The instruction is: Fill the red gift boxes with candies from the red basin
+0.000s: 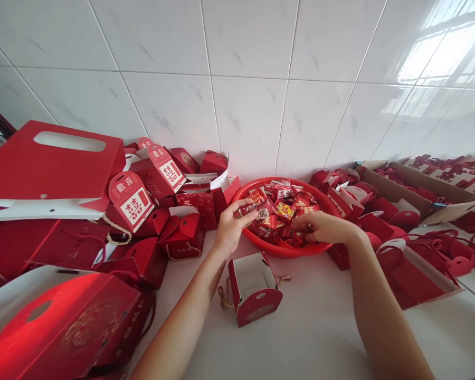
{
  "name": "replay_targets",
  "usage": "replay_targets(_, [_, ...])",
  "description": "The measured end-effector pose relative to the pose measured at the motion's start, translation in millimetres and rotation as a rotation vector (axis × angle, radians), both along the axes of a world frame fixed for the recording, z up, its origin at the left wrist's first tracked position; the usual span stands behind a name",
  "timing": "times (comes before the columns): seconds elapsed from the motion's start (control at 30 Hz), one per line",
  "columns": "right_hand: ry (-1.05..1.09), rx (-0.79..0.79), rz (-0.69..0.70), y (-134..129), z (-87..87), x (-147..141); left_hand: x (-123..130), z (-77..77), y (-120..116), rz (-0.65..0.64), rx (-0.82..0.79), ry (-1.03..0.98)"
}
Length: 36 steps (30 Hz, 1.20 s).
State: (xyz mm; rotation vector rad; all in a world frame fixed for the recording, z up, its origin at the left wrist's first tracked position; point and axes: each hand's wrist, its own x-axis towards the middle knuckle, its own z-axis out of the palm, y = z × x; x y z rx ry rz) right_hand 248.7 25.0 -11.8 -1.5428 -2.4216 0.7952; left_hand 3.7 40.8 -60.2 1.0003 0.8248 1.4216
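Observation:
A round red plastic basket (320, 248) full of wrapped candies (283, 194) stands against the wall. Over its left side, my left hand (234, 221) is closed on wrapped candies (257, 212) in dark red wrappers; how many cannot be told. My right hand (316, 226) reaches into the right part of the basket, fingers curled down among the candies. What those fingertips hold, if anything, is hidden. In front of the basket, between my forearms, sits a small red gift box (260, 307) with its top open, white inside, and a twisted rope handle (226, 296).
Red gift boxes (182, 235) are piled on the left, with a large red box (75, 327) near the front. More red boxes (415, 272) and a cardboard carton (404, 192) stand on the right. A white tiled wall (245, 121) closes off the back.

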Motion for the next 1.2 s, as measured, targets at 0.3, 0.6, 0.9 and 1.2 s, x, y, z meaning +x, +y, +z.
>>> replay_targets(0.3, [-0.265,0.186,-0.125,7.8,-10.1,-18.0,-0.3,1.5,-1.7,-0.009,-0.013,-0.001])
replay_targets(0.6, [-0.288,0.124,-0.107,5.8,-14.6,-28.3,0.4,2.8,-1.7,-0.018,-0.023,0.003])
replay_targets(0.9, [-0.125,0.171,-0.041,-3.5,-0.5,-21.7,0.8,3.2,-1.6,-0.013,-0.025,-0.001])
replay_targets(1.2, [-0.166,0.095,-0.018,-4.2,-6.7,-48.1,0.2,2.3,-1.4,-0.026,-0.032,-0.013])
